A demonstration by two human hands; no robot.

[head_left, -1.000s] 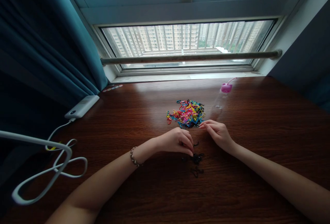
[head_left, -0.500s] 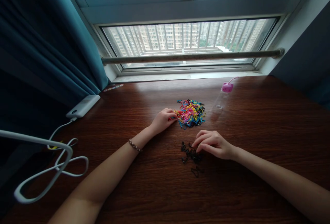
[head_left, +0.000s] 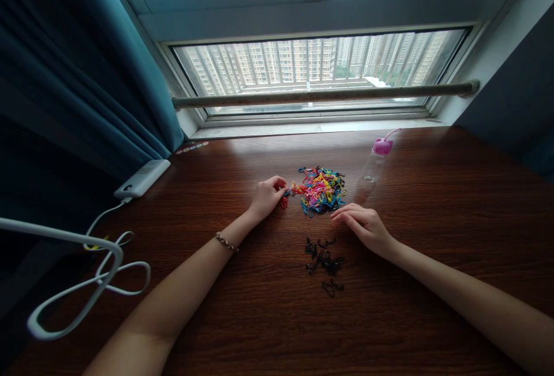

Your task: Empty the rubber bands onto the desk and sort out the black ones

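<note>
A heap of small, brightly coloured rubber bands (head_left: 323, 190) lies in the middle of the brown wooden table (head_left: 242, 324). My left hand (head_left: 266, 196) is at the heap's left side, thumb and fingers pinched on a few red and blue bands (head_left: 284, 199) that have come away from it. Just below the heap's right edge, my right hand (head_left: 366, 225) hovers with its fingers stretched out, and I see nothing in them. Nearer to me is a smaller, loose cluster of black rubber bands (head_left: 328, 262), with a couple lying slightly apart.
Behind my right hand stands a clear bottle (head_left: 373, 166) with a pink cap and strap. On the left, a white device (head_left: 142, 179) has a looped white cable (head_left: 110, 246). A blue curtain (head_left: 130, 76) hangs beside the window, and a metal rail (head_left: 324, 96) crosses it.
My right hand has moved up from the black bands to the heap's lower right edge. My left hand has drawn slightly left, pulling a few bands out of the heap.
</note>
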